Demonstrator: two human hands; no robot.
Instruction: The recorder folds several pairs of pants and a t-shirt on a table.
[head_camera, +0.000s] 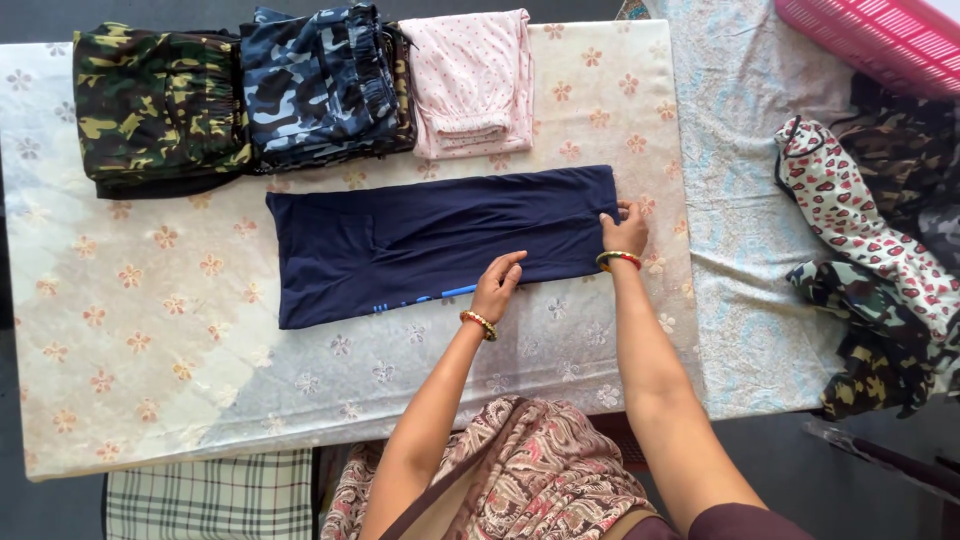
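**Hands flat on a folded navy garment**

A long, folded navy-blue knit garment (440, 243) lies across the middle of the floral-covered tabletop (150, 330). The left hand (497, 287) rests open on its near edge; the right hand (624, 232) pinches its right end. Three folded stacks line the far edge: green camouflage (155, 105), blue camouflage (320, 85), pink dotted (472, 80). Bare cover spreads left and near.

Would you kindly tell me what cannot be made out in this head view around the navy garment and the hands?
- Right hand: fingertips curl over the navy garment end; grip unclear.
- Navy garment: what kind it is, folded over itself.
- Pink basket: cut off by the top edge.
- Unfolded clothes pile: cut off by the right edge.
- Left hand lies flat, palm hidden.
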